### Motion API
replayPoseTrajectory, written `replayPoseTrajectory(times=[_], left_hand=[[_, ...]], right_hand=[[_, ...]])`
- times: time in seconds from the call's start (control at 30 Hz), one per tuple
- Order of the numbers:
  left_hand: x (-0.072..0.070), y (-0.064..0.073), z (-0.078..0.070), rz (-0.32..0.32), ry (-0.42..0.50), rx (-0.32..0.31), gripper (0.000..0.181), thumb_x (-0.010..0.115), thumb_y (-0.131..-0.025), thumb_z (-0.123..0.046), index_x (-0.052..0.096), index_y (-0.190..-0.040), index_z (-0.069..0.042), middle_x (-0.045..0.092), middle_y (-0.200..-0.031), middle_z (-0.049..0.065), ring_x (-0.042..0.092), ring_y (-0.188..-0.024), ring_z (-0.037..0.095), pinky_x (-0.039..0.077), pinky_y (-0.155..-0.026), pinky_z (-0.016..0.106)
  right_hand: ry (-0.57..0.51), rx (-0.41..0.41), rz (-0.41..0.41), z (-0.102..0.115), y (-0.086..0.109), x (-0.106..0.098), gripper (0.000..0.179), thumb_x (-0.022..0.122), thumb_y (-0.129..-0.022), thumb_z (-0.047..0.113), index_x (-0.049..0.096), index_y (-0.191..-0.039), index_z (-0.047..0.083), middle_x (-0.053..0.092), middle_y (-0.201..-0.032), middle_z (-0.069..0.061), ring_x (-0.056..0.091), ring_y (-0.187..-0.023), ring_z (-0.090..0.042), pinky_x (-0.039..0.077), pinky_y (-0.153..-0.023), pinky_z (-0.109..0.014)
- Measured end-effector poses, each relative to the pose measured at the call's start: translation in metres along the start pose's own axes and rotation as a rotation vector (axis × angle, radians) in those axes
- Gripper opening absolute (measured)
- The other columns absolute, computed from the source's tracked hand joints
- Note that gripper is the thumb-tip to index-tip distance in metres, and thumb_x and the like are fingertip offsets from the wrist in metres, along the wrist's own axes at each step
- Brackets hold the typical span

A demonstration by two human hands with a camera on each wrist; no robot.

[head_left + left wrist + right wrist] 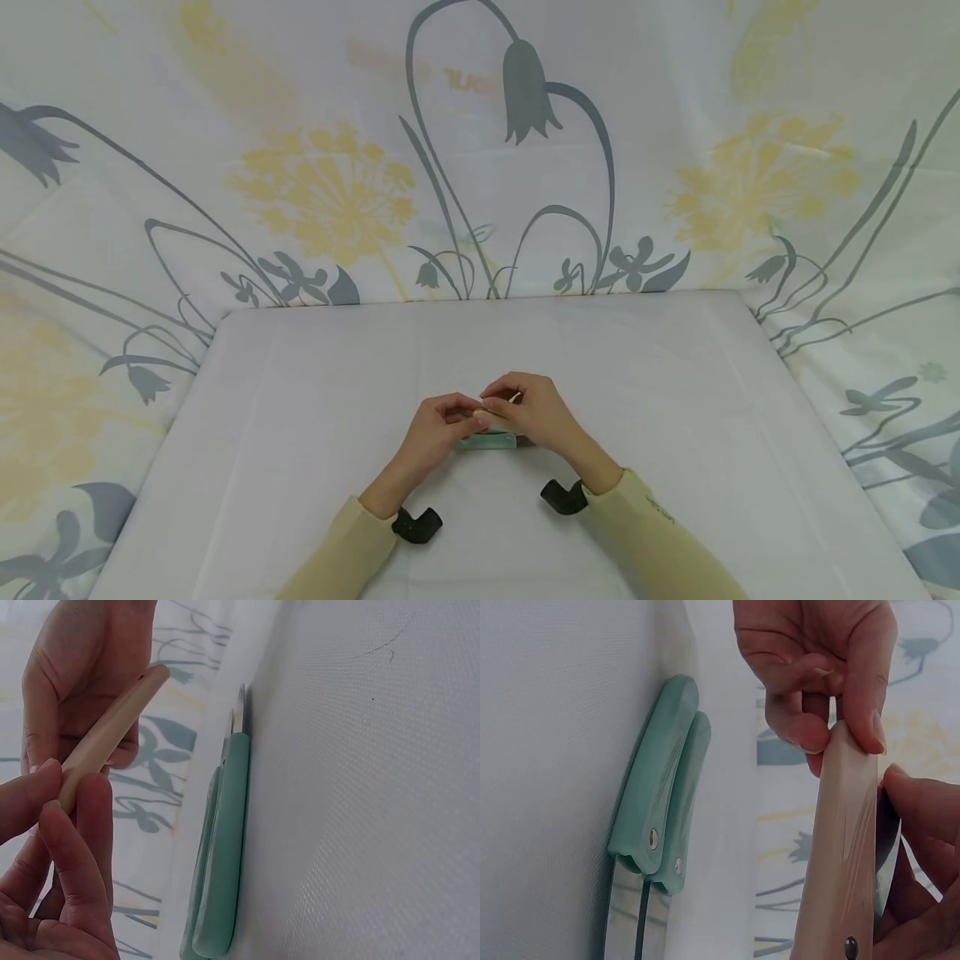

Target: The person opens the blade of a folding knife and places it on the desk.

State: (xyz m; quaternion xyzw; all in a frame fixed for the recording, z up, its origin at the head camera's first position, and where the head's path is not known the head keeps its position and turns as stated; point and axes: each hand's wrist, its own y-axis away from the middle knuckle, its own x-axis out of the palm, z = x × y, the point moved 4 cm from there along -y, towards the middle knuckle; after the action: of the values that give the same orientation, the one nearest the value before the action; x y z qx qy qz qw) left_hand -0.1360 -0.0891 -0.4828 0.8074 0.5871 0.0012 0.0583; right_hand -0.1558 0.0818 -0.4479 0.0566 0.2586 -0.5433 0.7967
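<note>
A folding knife with a beige handle (838,840) is held up in front of me between both hands. My left hand (438,429) pinches the handle's end between thumb and fingers, as the left wrist view shows closely. My right hand (542,408) grips the knife from the other side, its thumb and fingers at a shiny blade (886,862) that shows along the handle's edge. Below the hands, two green-handled knives (225,847) lie side by side on the white table; their metal blades (622,907) stick out of the handles.
The white-covered table (337,358) reaches to a flower-patterned curtain (465,167) at the back and sides. A black wrist camera (417,527) sits by the left sleeve, another (564,497) by the right sleeve.
</note>
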Motion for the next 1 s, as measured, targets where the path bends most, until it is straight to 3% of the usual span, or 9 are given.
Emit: replayPoseTrajectory(times=[0.33,0.53,0.73,1.0], left_hand=[[0.001,-0.001,-0.002,0.011,0.033,0.004,0.021,0.073,-0.092,-0.009,0.07,-0.108,0.003,0.074,-0.092,0.01,0.072,-0.082,0.018,0.05,-0.067,0.027],[0.002,-0.001,-0.002,0.003,0.024,-0.01,0.019,0.069,-0.093,-0.004,0.07,-0.108,0.007,0.075,-0.09,0.013,0.072,-0.088,0.036,0.05,-0.066,0.029],[0.0,0.0,0.0,-0.001,0.034,-0.02,0.022,0.072,-0.092,-0.011,0.071,-0.11,0.003,0.074,-0.094,0.012,0.071,-0.09,0.036,0.05,-0.066,0.029],[-0.005,0.003,0.001,-0.021,0.057,-0.016,0.03,0.072,-0.092,-0.012,0.068,-0.115,0.008,0.074,-0.097,0.011,0.073,-0.085,0.029,0.05,-0.066,0.03]], right_hand=[[-0.003,0.013,-0.021,-0.004,0.001,-0.003,0.008,0.076,-0.09,0.014,0.077,-0.096,0.008,0.072,-0.09,0.002,0.062,-0.07,-0.01,0.05,-0.06,-0.027],[0.004,-0.031,-0.026,-0.002,0.0,-0.007,0.012,0.076,-0.088,0.007,0.076,-0.099,0.002,0.074,-0.094,-0.001,0.064,-0.076,-0.012,0.05,-0.062,-0.027],[0.001,0.04,-0.023,-0.004,0.001,-0.014,0.016,0.075,-0.09,0.011,0.077,-0.105,0.006,0.073,-0.101,0.002,0.065,-0.091,-0.015,0.05,-0.074,-0.031],[-0.076,0.123,-0.04,-0.013,0.003,-0.023,0.02,0.072,-0.093,0.012,0.074,-0.111,0.005,0.072,-0.102,-0.008,0.065,-0.09,-0.018,0.054,-0.072,-0.03]])
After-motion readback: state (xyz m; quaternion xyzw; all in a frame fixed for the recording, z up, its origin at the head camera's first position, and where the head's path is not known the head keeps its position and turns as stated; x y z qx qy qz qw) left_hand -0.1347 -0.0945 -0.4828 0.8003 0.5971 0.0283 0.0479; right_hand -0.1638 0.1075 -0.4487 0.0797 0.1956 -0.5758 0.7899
